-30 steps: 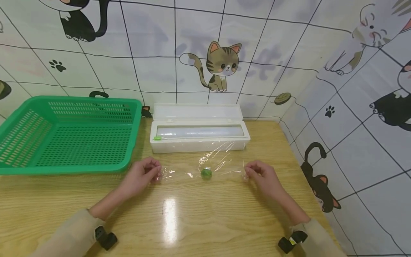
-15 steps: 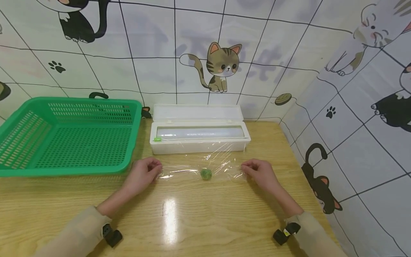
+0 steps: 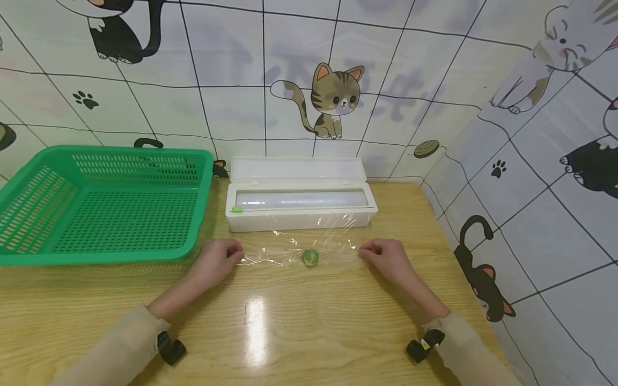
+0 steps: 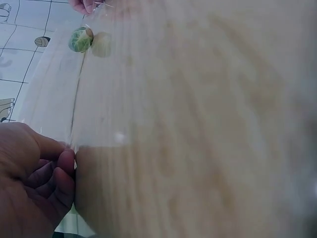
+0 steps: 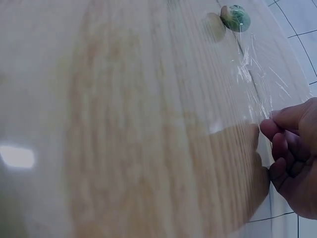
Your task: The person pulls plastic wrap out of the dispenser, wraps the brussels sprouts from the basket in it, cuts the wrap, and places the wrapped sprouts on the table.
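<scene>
A sheet of clear plastic wrap runs from the white dispenser box toward me, stretched between both hands. My left hand pinches its near left corner between thumb and fingers, close to the table. At the opposite corner, my right hand pinches the film the same way; in the right wrist view, creases fan out from those fingertips. Midway between the hands sits a small green Brussels sprout, overlapped by the shiny film. The left wrist view also shows the sprout beyond the left hand.
Left of the box stands a green plastic basket with slotted sides. The box's lid is raised at the back, showing the film roll and a green slider. A cat-print wall borders the wooden table behind and right.
My right hand has shifted a little left, bringing the hands closer together. The sprout lies slightly farther back and looks turned, and the film's creases have changed. Both hands keep their pinch.
</scene>
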The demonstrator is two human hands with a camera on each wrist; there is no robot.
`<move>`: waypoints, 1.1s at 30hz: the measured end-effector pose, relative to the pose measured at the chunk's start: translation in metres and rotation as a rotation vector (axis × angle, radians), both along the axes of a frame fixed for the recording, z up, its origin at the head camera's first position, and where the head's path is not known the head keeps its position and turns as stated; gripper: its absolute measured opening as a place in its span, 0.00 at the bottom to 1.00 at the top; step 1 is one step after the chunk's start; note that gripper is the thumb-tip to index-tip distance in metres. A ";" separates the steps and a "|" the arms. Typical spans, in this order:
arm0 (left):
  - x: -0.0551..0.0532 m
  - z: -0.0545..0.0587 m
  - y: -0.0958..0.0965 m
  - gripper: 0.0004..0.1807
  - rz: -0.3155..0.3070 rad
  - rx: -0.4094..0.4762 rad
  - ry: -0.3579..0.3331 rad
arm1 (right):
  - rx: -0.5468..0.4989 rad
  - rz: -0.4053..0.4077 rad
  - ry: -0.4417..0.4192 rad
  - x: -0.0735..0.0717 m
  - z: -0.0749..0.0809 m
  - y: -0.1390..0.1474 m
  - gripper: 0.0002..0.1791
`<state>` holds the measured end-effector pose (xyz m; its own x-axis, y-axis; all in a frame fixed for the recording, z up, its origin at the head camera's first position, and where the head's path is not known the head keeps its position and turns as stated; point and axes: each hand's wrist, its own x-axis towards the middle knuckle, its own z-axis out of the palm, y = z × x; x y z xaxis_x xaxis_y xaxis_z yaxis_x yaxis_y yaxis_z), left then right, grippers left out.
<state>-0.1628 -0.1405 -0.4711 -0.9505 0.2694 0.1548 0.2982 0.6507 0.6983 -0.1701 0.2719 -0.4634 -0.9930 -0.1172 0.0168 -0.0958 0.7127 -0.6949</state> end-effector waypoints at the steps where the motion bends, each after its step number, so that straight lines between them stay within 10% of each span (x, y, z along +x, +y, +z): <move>1: -0.001 0.000 0.000 0.05 -0.010 -0.008 0.006 | 0.003 0.005 0.003 -0.001 0.000 0.000 0.05; 12: -0.002 0.002 -0.004 0.04 -0.041 -0.043 0.016 | 0.065 -0.044 0.003 -0.003 0.001 0.002 0.06; 23: 0.013 0.006 -0.008 0.02 0.033 0.212 -0.020 | 0.006 -0.113 0.007 0.007 0.007 0.010 0.10; 33: 0.020 0.026 0.026 0.06 -0.095 0.470 -0.014 | -0.153 -0.001 0.151 0.023 0.024 -0.009 0.10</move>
<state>-0.1431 -0.1148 -0.4446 -0.9279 0.2590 0.2682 0.3297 0.2338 0.9147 -0.1475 0.2633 -0.4398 -0.9779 -0.1005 0.1833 -0.2065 0.6000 -0.7729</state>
